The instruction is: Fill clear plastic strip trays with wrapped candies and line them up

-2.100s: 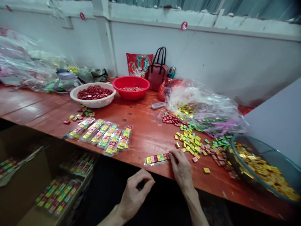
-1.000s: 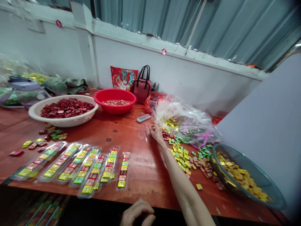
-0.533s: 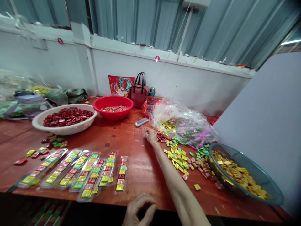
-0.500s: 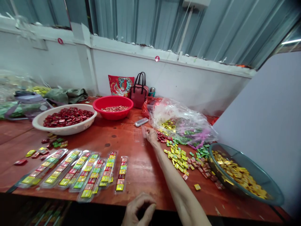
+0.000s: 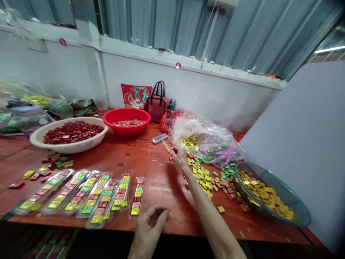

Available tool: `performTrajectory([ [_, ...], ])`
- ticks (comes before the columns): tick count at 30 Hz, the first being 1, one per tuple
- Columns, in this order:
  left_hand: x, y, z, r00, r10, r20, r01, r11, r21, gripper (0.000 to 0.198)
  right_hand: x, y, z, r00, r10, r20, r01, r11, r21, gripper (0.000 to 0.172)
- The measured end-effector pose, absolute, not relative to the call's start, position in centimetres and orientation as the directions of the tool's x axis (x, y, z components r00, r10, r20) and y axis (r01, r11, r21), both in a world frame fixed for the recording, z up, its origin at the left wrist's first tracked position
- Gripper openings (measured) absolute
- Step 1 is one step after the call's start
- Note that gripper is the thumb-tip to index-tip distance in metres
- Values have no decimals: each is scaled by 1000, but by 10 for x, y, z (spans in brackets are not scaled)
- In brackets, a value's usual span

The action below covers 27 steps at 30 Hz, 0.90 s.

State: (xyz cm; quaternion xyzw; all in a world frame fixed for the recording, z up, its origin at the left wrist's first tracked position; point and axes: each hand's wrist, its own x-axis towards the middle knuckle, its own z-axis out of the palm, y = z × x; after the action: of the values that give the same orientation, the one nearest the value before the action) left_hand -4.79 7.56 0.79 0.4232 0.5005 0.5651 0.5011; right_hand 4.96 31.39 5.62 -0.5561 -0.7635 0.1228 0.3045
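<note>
Fingers pressed together, a worker's right hand (image 5: 179, 157) pinches the end of a narrow clear plastic tray (image 5: 166, 147) above a red-brown wooden table (image 5: 159, 216), just beside the scattered sweets, while the left hand (image 5: 148, 225) curls into a loose cup at the table's near edge; whether it holds anything cannot be told. To the lower left, filled blister strips (image 5: 102, 205) of yellow, green and red foil-wrapped sweets lie side by side, angled across the table. A white plastic basin (image 5: 68, 148) at left is heaped with red-wrapped sweets, and a red plastic basin (image 5: 126, 131) behind it holds a shallow layer of coppery ones. At lower right, a grey-green basin (image 5: 291, 216) brims with gold-wrapped sweets. A crumpled clear plastic bag (image 5: 205, 131) at center right holds yellow and green sweets, with loose piles (image 5: 205, 178) spilling across the table between it and the grey-green basin. Against the wall at top center stand a red patterned pouch (image 5: 135, 96) and a dark red handbag (image 5: 156, 108).
</note>
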Motion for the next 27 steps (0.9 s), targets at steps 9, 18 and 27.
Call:
performTrajectory([
  [9, -46, 100, 18, -220, 975, -19, -409, -74, 910, 80, 91, 112, 39, -255, 905, 341, 520, 425, -740, 17],
  [18, -35, 44, 18, 103, 983, -151, -484, 182, 856, 81, 131, 49, 36, -452, 880, -145, 157, -82, -984, 15],
  [27, -26, 29, 23, 257, 947, -192, -465, 295, 835, 82, 150, 34, 32, -492, 847, -203, 92, -182, -979, 18],
])
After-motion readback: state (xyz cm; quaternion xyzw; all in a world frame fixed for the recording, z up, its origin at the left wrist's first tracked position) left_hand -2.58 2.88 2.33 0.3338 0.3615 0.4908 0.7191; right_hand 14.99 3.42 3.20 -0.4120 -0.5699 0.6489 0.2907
